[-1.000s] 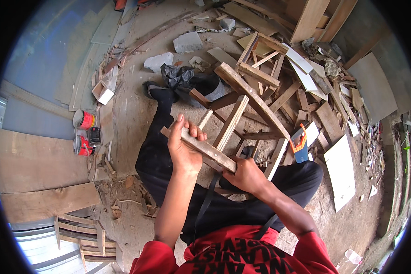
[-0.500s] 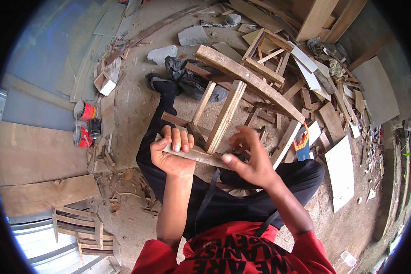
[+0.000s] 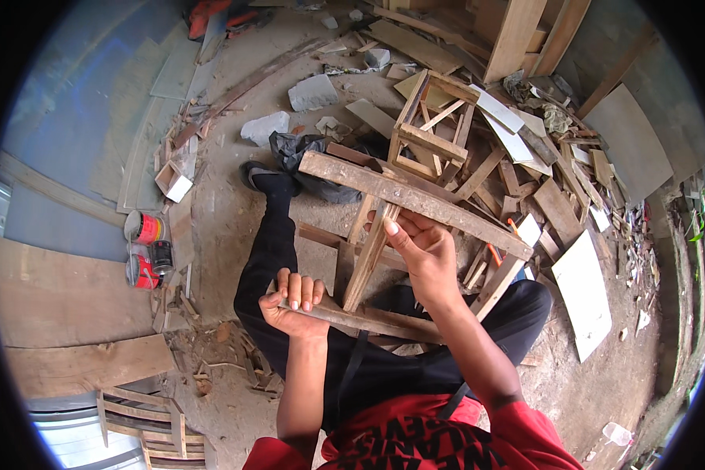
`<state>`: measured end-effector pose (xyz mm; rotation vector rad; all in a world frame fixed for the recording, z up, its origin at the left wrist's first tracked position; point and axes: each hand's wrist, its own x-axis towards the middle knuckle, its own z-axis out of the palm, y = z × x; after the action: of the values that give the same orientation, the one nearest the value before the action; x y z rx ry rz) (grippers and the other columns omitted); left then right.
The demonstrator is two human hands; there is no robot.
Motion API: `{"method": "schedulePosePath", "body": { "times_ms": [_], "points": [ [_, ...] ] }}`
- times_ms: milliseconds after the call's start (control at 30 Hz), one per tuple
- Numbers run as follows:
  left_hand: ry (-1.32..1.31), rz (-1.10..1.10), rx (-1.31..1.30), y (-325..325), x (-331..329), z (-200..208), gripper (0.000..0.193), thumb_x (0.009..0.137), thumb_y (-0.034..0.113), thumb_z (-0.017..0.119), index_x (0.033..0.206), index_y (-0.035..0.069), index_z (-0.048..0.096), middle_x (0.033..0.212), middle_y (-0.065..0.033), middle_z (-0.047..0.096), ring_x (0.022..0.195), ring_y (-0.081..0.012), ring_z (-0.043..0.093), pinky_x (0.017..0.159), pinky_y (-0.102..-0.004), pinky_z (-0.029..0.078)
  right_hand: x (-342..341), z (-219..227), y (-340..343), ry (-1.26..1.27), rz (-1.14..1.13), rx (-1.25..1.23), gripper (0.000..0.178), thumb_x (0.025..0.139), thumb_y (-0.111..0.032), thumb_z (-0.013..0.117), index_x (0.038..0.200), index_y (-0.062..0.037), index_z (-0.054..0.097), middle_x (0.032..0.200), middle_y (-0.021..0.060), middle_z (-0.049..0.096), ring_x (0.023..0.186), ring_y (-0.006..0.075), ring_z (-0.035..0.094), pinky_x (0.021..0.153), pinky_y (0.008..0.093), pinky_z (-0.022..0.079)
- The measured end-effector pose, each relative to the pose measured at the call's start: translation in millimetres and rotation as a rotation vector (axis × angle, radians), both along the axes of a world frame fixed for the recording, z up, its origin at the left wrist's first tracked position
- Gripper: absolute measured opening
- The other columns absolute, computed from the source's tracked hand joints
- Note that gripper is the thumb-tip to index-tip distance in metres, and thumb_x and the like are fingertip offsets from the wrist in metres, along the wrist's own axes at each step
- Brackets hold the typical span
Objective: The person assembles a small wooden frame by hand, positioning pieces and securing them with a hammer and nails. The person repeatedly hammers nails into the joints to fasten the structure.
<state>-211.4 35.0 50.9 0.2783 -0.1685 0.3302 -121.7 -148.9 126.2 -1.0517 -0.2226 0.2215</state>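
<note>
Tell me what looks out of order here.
The scrap wood beyond and to the right of the wooden frame looks untidy: its pieces lie jumbled, crossing at odd angles.

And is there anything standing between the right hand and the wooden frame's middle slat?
Nothing visible: the right hand touches the middle slat near the upper rail, and the left hand grips the lower rail.

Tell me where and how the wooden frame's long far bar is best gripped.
The long far bar is probably best gripped by its left end, from the left, fingers wrapping around: that narrow end juts past the slat, clear of the left hand and right hand.
</note>
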Motion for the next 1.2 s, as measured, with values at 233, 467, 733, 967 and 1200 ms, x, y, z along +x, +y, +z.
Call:
{"method": "schedulePosePath", "body": {
  "times_ms": [233, 467, 733, 967, 1200],
  "points": [
    [-0.018, -0.015, -0.036, -7.0, 2.1, -0.5, 0.014, 0.082, 0.022, 0.057, 0.074, 0.011, 0.052, 0.057, -0.0006, 0.052, 0.053, -0.0147, 0.052, 0.06, -0.0301, 0.043, 0.9, 3.9, -3.2, 0.027, -0.038, 0.023, 0.037, 0.095, -0.007, 0.065, 0.125, 0.0117, 0.055, 0.119, 0.0171, 0.065, 0.109, 0.0201, 0.063, 0.099, 0.0336, 0.049],
    [-0.085, 0.043, 0.049, -8.4, 1.6, -7.7, 0.018, 0.082, 0.029, 0.057, 0.077, 0.012, 0.052, 0.065, -0.0014, 0.054, 0.066, -0.0162, 0.054, 0.067, -0.0327, 0.042, 5.3, 2.0, -4.4, 0.032, 0.019, 0.053, 0.036, 0.095, -0.006, 0.064, 0.126, 0.0104, 0.055, 0.119, 0.0166, 0.066, 0.111, 0.0204, 0.062, 0.098, 0.0331, 0.049],
    [0.829, 0.06, 0.354, -31.3, 3.2, -42.9, 0.092, 0.09, 0.075, 0.038, 0.154, 0.014, 0.013, 0.154, -0.014, 0.024, 0.142, -0.0298, 0.029, 0.109, -0.057, 0.035, 46.8, -43.0, 22.9, -0.199, 0.084, -0.256, 0.035, 0.094, -0.008, 0.066, 0.124, 0.009, 0.059, 0.119, 0.0151, 0.067, 0.113, 0.019, 0.06, 0.098, 0.0334, 0.048],
    [0.873, 0.089, -0.141, -37.3, 57.3, -156.8, 0.075, 0.097, 0.066, 0.034, 0.154, 0.019, 0.019, 0.153, -0.0123, 0.031, 0.138, -0.0316, 0.036, 0.115, -0.0657, 0.023, 59.6, -114.3, 37.2, -0.155, 0.198, -0.428, 0.041, 0.091, -0.016, 0.072, 0.122, 0.0073, 0.059, 0.118, 0.0151, 0.066, 0.109, 0.0202, 0.06, 0.096, 0.035, 0.048],
    [0.942, 0.297, -0.231, -19.4, 103.8, -267.8, 0.072, 0.099, 0.063, 0.035, 0.156, 0.02, 0.02, 0.15, -0.0079, 0.039, 0.126, -0.0268, 0.047, 0.117, -0.0592, 0.021, 48.4, -207.3, 52.1, 0.4, 0.273, 0.066, 0.093, 0.1, -0.051, 0.049, 0.152, 0.0075, -0.001, 0.162, 0.0209, 0.001, 0.15, 0.0315, 0.01, 0.122, 0.044, 0.017]
  ]
}}
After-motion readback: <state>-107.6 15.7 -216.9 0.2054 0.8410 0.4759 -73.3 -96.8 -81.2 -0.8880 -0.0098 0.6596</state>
